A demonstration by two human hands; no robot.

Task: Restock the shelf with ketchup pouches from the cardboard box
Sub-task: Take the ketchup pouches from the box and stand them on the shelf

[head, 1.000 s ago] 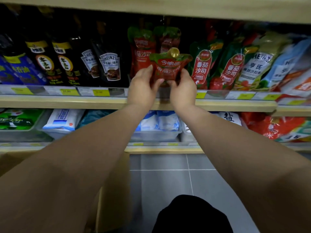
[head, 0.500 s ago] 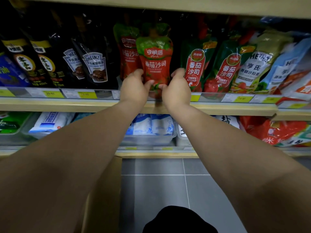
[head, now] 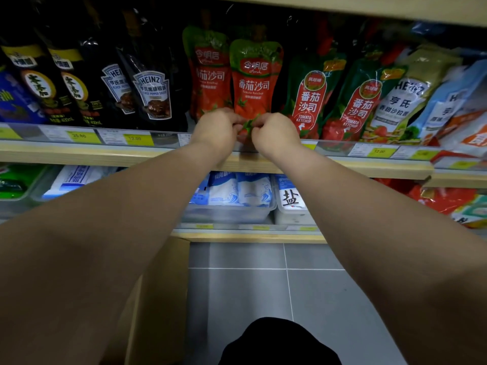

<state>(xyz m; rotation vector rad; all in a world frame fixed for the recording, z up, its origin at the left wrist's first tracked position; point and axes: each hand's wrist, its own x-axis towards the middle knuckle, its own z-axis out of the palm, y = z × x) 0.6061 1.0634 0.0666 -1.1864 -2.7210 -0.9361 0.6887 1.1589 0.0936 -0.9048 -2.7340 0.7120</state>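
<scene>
On the middle shelf (head: pixel 147 158), just above the frame's centre, a red ketchup pouch (head: pixel 255 80) with a green top stands upright at the front edge. Both hands meet at its bottom hem: the left hand (head: pixel 214 127) at 7 o'clock of the pouch and the right hand (head: pixel 275 131) at 5 o'clock, each with its fingers (head: pixel 259 122) pinched on the pouch's lower corners, the fingertips of the two hands almost touching. At 9 o'clock, touching it and set a little further back, stands a second pouch of the same brand (head: pixel 207 72). At 3 o'clock stand two dark green tomato ketchup pouches (head: pixel 311 96), leaning slightly, and beyond them pale Heinz salad dressing pouches (head: pixel 405 101). Further out at 9 o'clock are black Heinz pepper sauce pouches (head: pixel 154 93) and dark bottles with yellow labels (head: pixel 39 83). Yellow price tags (head: pixel 135 139) run along the shelf's front rail. On the shelf below, at 6 o'clock of the hands, clear bins hold white and blue salt bags (head: pixel 239 189). Lower still is grey tiled floor (head: pixel 263 285), with part of a cardboard box (head: pixel 160 299) at 7 o'clock, mostly hidden behind the left forearm.
</scene>
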